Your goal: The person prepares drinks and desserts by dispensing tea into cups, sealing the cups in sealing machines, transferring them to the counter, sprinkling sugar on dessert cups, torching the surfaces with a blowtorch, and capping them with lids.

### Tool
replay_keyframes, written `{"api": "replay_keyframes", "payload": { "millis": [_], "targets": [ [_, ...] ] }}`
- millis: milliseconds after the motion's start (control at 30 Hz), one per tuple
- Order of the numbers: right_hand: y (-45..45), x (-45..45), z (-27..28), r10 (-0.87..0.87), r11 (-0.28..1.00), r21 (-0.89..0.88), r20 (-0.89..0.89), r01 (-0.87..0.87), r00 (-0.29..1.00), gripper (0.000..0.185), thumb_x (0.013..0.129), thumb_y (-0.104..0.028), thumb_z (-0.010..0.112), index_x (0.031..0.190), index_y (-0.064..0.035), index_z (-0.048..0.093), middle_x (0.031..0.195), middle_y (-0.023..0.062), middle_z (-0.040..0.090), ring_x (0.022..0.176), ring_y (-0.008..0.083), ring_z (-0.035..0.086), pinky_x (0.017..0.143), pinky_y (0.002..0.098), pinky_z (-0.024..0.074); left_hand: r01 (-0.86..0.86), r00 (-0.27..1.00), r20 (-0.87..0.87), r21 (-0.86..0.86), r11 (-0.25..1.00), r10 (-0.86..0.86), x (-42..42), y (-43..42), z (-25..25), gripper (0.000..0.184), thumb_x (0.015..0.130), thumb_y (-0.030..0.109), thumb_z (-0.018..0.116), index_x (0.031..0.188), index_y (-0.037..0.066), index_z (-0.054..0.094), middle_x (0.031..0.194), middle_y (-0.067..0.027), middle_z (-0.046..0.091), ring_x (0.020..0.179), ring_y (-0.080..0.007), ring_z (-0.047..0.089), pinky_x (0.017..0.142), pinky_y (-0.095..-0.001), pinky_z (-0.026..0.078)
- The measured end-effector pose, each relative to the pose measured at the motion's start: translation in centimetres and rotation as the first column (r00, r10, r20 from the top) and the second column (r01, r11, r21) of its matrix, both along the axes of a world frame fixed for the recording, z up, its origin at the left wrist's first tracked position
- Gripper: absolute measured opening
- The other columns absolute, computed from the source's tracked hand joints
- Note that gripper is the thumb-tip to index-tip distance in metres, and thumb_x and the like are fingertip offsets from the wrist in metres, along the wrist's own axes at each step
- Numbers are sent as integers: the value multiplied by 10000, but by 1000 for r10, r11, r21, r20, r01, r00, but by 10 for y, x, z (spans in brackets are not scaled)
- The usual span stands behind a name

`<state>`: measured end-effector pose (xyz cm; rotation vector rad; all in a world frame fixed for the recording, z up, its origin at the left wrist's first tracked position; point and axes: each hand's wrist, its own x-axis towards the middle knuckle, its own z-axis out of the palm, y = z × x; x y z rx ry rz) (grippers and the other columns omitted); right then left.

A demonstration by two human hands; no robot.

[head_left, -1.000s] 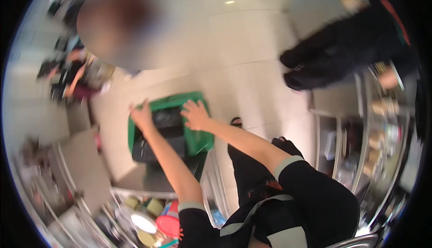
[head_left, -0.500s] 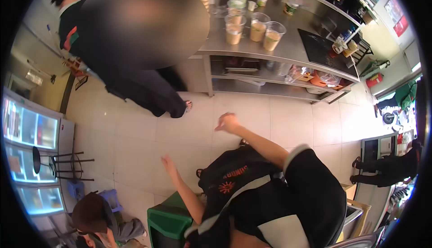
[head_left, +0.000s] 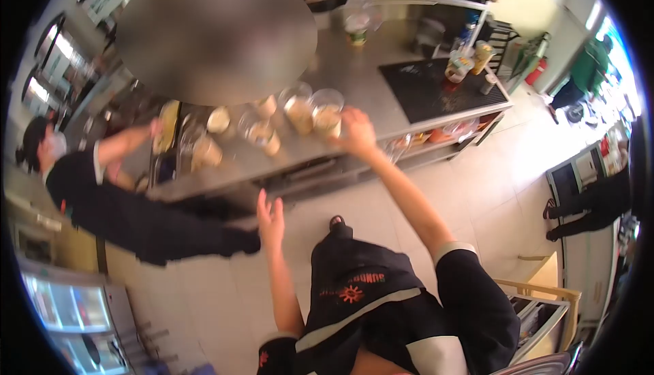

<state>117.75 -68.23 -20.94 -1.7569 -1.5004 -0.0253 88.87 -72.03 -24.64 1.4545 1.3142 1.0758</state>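
Observation:
My right hand (head_left: 357,133) is at the near edge of the steel counter (head_left: 378,124), beside a clear plastic cup (head_left: 327,117) of pale brown drink. Its fingers look apart, at the cup's right side; whether they touch it I cannot tell. Another cup (head_left: 298,113) of the same drink stands just left of that one. Farther left along the counter are a third cup (head_left: 262,136) and a blurred cup (head_left: 206,151). My left hand (head_left: 271,222) hangs in the air short of the counter, fingers spread, holding nothing.
A co-worker in dark clothes (head_left: 129,205) stands at the counter's left end, an arm over it. A black mat (head_left: 426,92) with cups lies on the right. Shelves run under the counter. A drawer unit (head_left: 538,320) is at my right.
I have come closer to the counter, and the cups now lie within arm's length. My right hand has moved forward to the rightmost cup of the row. My left hand has risen, fingers spread.

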Motion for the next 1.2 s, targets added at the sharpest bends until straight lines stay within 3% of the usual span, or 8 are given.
{"api": "replay_keyframes", "payload": {
  "millis": [133, 267, 367, 433, 600, 900, 1000, 1200],
  "targets": [
    [57, 2, -23, -47, 997, -19, 588, 71, 807, 380, 657, -357, 639, 981, -163, 598, 1164, 27, 485, 1207, 227, 314, 996, 540, 142, 61, 991, 108, 130, 990, -75, 32, 54, 35, 440, 835, 92, 524, 1241, 19, 369, 1259, -118, 411, 1061, -256, 491, 871, -293, 399],
    [67, 16, -42, 58, 998, 1, 530, -69, 846, 247, 647, -254, 600, 874, -161, 631, 1122, -17, 512, 1216, 209, 310, 993, 592, 105, 91, 978, 168, 177, 980, -121, 70, 115, 77, 379, 838, 69, 494, 1197, -5, 399, 1236, -123, 426, 1063, -252, 479, 864, -315, 401],
    [55, 35, -18, 82, 997, -49, 535, -67, 841, 147, 613, -208, 594, 742, -156, 639, 1081, -36, 532, 1212, 202, 317, 983, 618, 94, 214, 934, 221, 289, 933, -282, 119, 161, 106, 358, 831, 57, 488, 1177, -7, 417, 1204, -121, 448, 1058, -238, 474, 859, -325, 401],
    [39, 53, -2, 184, 978, -158, 374, -133, 909, 81, 619, -205, 588, 654, -161, 646, 1038, -44, 550, 1200, 212, 326, 983, 630, 71, 315, 892, 203, 363, 877, -404, 161, 179, 127, 340, 825, 50, 485, 1157, -7, 439, 1183, -114, 466, 1060, -227, 470, 862, -329, 397],
    [8, 105, 42, 195, 977, -137, 279, -162, 940, 70, 578, -203, 640, 621, -148, 642, 1026, -66, 554, 1206, 212, 323, 978, 637, 56, 461, 785, 188, 462, 758, -591, 281, 216, 160, 305, 810, 65, 513, 1109, 10, 486, 1153, -103, 491, 1043, -213, 487, 851, -324, 402],
    [-48, 281, 159, 229, 969, 53, 180, -241, 957, 93, 631, -150, 673, 661, -97, 602, 978, -35, 563, 1144, 250, 407, 989, 602, 67, 366, 737, 163, 719, 590, -656, 471, 211, 257, 278, 767, 70, 556, 1043, 57, 535, 1100, -65, 535, 1002, -171, 504, 799, -286, 410],
    [-57, 342, 181, 279, 947, 76, 283, -312, 918, 83, 635, -138, 667, 671, -102, 602, 947, -37, 570, 1125, 252, 429, 991, 603, 63, 280, 752, 183, 781, 559, -633, 527, 208, 279, 274, 760, 61, 559, 1033, 50, 537, 1070, -65, 546, 970, -169, 518, 778, -281, 414],
    [-79, 443, 211, 283, 942, 66, 371, -329, 884, 76, 662, -131, 655, 643, -123, 582, 917, -59, 582, 1101, 236, 460, 1003, 595, 55, 456, 741, -151, 828, 325, -655, 677, 178, 338, 292, 752, 143, 588, 1034, 76, 552, 990, -56, 575, 905, -164, 547, 727, -289, 435]
  ]
}}
